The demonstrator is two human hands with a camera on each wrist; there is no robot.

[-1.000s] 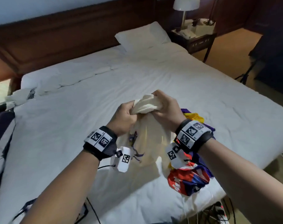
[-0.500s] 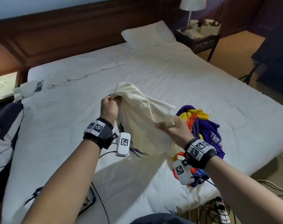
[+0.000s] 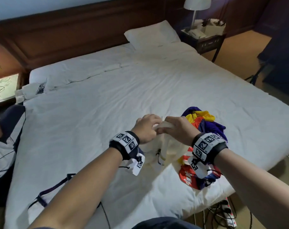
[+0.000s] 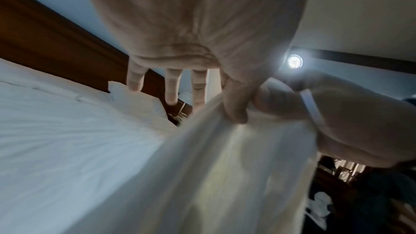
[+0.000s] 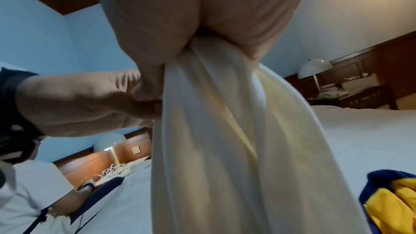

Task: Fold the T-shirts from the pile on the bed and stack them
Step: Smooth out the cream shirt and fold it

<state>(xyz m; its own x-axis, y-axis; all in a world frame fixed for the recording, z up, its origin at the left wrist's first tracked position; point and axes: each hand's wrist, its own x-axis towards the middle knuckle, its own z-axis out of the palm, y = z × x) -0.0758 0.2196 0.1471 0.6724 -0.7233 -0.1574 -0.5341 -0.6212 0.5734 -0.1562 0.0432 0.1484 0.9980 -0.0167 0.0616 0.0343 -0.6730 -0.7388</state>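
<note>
A cream T-shirt [image 3: 168,146] hangs bunched from both hands above the bed's near right part. My left hand [image 3: 147,128] pinches its upper edge between thumb and forefinger, and in the left wrist view the other fingers [image 4: 171,86] stick out straight over the cream T-shirt [image 4: 225,175]. Right beside it, touching, my right hand [image 3: 178,129] grips the gathered cloth in a fist; the right wrist view shows the cream T-shirt [image 5: 225,131] falling from that fist [image 5: 202,15]. The pile of blue, yellow and red T-shirts [image 3: 206,128] lies just right of the hands.
The white bed [image 3: 107,113] stretches ahead, with a pillow [image 3: 152,34] at its head. A folded white item [image 3: 33,91] lies at its far left edge. A person [image 3: 1,129] sits at the left. A nightstand with a lamp [image 3: 205,35] stands far right; cables [image 3: 226,212] lie on the floor.
Half a second ago the hands were apart with the cream T-shirt spread between them, the left one raised. They have come together and lower, and the T-shirt hangs bunched.
</note>
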